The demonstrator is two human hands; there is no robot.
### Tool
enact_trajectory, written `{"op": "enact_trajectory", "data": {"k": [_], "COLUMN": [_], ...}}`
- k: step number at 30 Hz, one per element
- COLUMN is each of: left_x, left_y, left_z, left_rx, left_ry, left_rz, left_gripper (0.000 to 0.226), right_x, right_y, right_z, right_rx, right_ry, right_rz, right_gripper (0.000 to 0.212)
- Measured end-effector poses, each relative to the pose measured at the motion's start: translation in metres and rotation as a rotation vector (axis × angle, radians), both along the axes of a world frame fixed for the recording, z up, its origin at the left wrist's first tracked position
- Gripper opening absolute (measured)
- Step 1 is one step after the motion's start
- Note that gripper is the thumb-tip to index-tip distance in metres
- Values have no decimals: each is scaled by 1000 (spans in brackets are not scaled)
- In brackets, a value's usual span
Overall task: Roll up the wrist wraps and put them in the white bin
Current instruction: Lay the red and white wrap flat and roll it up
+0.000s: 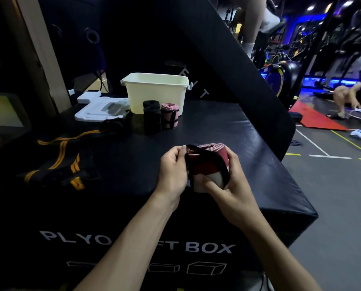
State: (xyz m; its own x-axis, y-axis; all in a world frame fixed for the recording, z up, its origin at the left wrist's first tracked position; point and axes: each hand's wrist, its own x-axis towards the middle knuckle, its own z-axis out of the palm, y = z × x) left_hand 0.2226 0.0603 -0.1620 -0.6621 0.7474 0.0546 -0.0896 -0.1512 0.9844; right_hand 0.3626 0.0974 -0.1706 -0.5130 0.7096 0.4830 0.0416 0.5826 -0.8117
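A rolled red-and-white wrist wrap (pixel 209 164) is held upright above the near part of the black plyo box. My right hand (pixel 225 185) cups it from below and from the right. My left hand (pixel 173 171) pinches its black strap, which arcs over the roll. The white bin (pixel 156 91) stands at the far side of the box. In front of the bin stand two black rolled wraps (pixel 152 116) and a pink rolled wrap (pixel 169 114). An unrolled black wrap with orange stripes (pixel 57 164) lies at the left.
The black plyo box top (pixel 228 127) has its right edge dropping to the gym floor. White foam pieces (pixel 99 108) lie left of the bin. A large black pad (pixel 217 49) leans behind the bin. A person (pixel 347 99) crouches at the far right.
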Motion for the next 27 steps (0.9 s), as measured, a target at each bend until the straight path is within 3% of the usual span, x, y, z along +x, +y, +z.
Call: {"op": "enact_trajectory", "data": {"k": [10, 21, 27], "left_x": [-3, -1, -6], "left_y": [3, -6, -8], "left_z": [-8, -3, -4], "left_rx": [22, 47, 24], "left_ry": [87, -22, 175], "left_rz": [136, -6, 15], "left_gripper": [32, 29, 32], "right_x": [0, 1, -5], "right_y": [-2, -3, -7], "right_z": [3, 2, 0], "right_rx": [-118, -177, -185], "right_ry": [54, 100, 121], "right_rz": [55, 29, -88], "right_gripper": [60, 64, 56]}}
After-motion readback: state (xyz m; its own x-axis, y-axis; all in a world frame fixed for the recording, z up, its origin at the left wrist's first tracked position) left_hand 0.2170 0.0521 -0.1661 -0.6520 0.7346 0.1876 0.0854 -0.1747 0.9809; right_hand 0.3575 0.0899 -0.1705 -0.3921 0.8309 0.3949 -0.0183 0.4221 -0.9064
